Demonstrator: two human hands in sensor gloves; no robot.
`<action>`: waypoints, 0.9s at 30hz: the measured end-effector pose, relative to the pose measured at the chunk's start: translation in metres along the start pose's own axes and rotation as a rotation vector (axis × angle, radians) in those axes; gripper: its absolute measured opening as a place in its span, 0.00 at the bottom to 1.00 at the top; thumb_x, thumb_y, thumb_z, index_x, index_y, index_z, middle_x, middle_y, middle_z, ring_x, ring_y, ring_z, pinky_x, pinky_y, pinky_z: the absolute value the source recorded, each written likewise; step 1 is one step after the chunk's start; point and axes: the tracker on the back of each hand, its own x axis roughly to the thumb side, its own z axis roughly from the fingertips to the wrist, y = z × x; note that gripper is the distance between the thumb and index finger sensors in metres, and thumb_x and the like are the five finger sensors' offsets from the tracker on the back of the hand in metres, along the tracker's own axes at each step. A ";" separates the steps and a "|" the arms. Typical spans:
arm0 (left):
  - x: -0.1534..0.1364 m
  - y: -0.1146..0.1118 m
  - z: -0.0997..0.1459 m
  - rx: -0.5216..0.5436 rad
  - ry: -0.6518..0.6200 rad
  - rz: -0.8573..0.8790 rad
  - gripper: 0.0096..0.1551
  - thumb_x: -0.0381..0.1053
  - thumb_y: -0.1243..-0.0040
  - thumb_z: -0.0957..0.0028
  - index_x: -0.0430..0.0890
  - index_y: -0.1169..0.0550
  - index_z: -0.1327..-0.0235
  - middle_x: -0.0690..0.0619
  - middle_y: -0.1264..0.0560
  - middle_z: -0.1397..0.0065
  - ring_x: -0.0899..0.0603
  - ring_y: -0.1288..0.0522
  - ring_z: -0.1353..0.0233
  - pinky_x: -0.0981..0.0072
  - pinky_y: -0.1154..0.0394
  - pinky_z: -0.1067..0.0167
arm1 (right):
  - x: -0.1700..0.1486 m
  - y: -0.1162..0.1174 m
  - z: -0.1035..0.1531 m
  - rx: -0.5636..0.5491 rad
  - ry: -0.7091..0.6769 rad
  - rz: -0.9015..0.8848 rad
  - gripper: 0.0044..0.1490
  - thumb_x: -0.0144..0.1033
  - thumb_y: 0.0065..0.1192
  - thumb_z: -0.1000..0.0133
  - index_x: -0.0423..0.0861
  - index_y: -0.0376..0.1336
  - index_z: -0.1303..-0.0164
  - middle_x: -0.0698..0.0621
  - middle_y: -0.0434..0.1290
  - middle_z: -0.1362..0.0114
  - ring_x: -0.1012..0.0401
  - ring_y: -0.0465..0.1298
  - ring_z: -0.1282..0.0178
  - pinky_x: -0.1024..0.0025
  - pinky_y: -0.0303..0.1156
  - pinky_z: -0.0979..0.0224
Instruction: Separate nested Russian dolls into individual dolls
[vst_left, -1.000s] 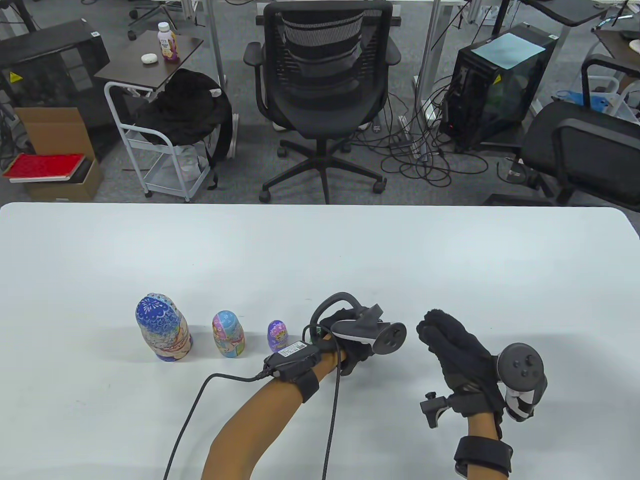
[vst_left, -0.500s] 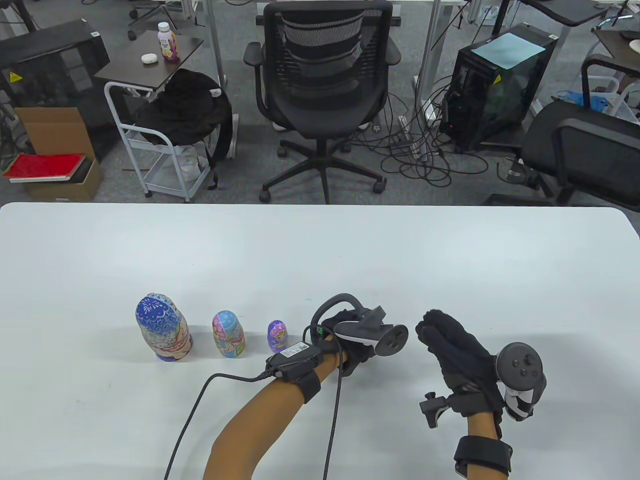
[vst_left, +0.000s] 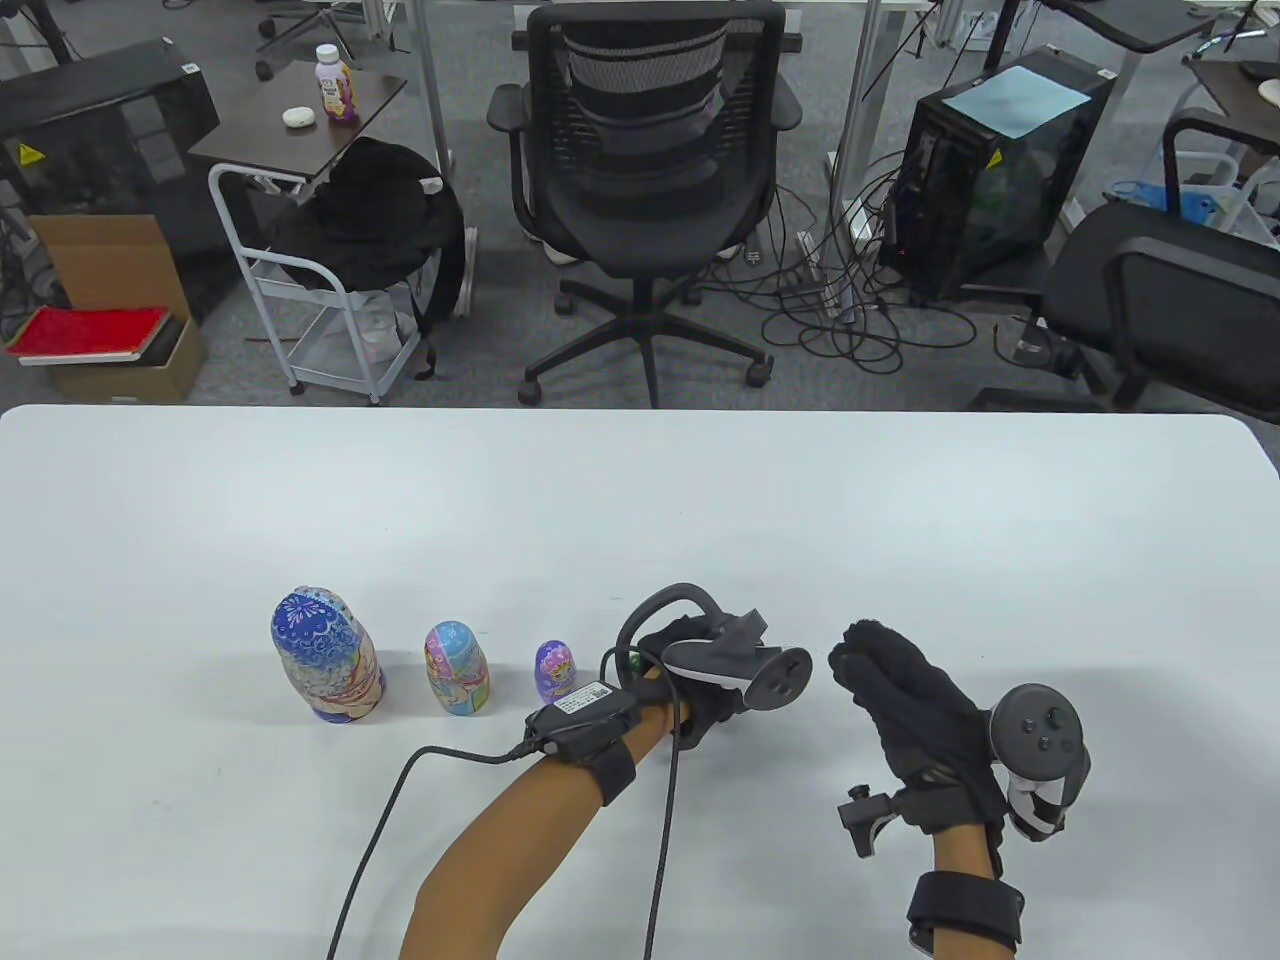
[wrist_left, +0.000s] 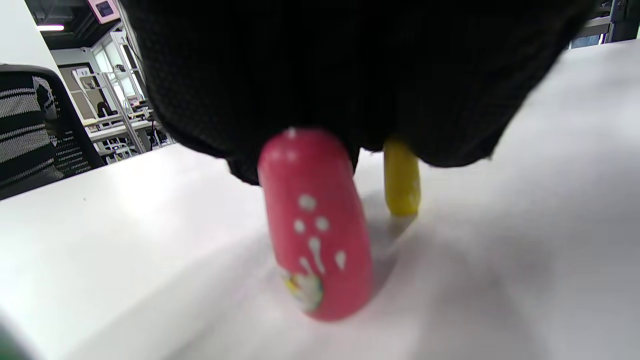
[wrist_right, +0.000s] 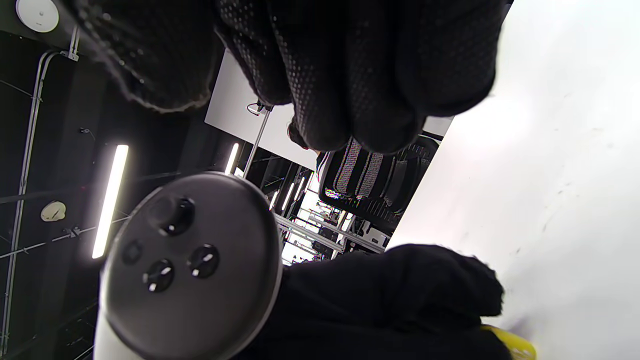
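**Three dolls lined up, two smaller ones under the left glove**

On the white table (vst_left: 640, 500) three painted dolls stand upright in a row. The large blue doll (vst_left: 325, 655) serves as the landmark here. Just to its right stands the medium doll (vst_left: 456, 668), in pink and light blue, and further right again, apart from both, the small purple doll (vst_left: 556, 671). None of the three touches another.

Right of the purple doll, and near it, the left hand (vst_left: 695, 680) lies low over the table, palm down, with its tracker (vst_left: 740, 668) on top. From the table view its fingers are hidden. The left wrist view shows a red doll (wrist_left: 315, 225) with white dots standing on the table, its top against the black glove, and a thinner yellow doll (wrist_left: 401, 177) behind it, also meeting the glove at the top. Whether the fingers actually grip either one, or merely rest on them, cannot be told.

The right hand (vst_left: 915, 710) is the thing farthest right of the blue doll, well apart from the row. It is raised with the fingers together and slightly curled, and it has hold of nothing. In the right wrist view its fingers (wrist_right: 360, 75) hang from the top edge above the left glove, and a bit of yellow (wrist_right: 510, 345) shows at the bottom edge.
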 end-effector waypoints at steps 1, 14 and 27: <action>0.000 0.002 0.001 0.008 -0.001 -0.002 0.27 0.59 0.30 0.48 0.54 0.20 0.37 0.54 0.16 0.37 0.46 0.14 0.39 0.59 0.16 0.42 | 0.000 0.000 0.000 0.001 0.000 0.000 0.40 0.50 0.68 0.45 0.36 0.67 0.30 0.34 0.81 0.38 0.41 0.81 0.41 0.50 0.77 0.40; -0.002 0.036 0.020 0.081 -0.001 0.019 0.27 0.60 0.31 0.48 0.53 0.20 0.37 0.52 0.16 0.37 0.45 0.15 0.39 0.58 0.17 0.42 | 0.000 0.000 0.000 -0.001 -0.006 0.001 0.40 0.49 0.68 0.45 0.36 0.67 0.30 0.34 0.81 0.38 0.41 0.81 0.41 0.50 0.78 0.40; -0.036 0.083 0.148 0.347 0.117 0.068 0.28 0.63 0.35 0.46 0.52 0.21 0.36 0.51 0.16 0.36 0.43 0.15 0.39 0.57 0.17 0.42 | 0.011 0.031 0.002 0.135 -0.075 0.141 0.41 0.50 0.68 0.45 0.37 0.66 0.28 0.33 0.80 0.35 0.40 0.79 0.39 0.48 0.76 0.38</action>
